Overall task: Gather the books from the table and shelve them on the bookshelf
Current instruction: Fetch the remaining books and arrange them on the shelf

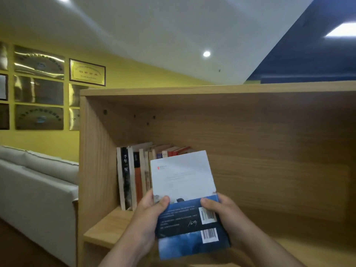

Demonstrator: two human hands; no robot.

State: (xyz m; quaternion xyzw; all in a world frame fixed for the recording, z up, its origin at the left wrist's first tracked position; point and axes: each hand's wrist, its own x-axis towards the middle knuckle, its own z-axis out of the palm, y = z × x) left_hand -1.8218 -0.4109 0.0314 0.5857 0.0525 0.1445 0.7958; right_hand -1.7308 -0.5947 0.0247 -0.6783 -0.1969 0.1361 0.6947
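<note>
A wooden bookshelf (269,151) fills the view, its open compartment straight ahead. Several books (134,170) stand upright at the compartment's left end. In front of them I hold a small stack of books (185,199), back covers toward me: white on top, dark blue below with two barcodes. My left hand (148,214) grips the stack's left edge, thumb on the cover. My right hand (225,212) grips the right edge, thumb beside the upper barcode. How many books are in the stack I cannot tell.
The shelf board (107,226) shows bare wood in front of the standing books, and the compartment is open to the right. A grey sofa (38,189) stands left of the bookshelf. Framed plaques (86,72) hang on the yellow wall.
</note>
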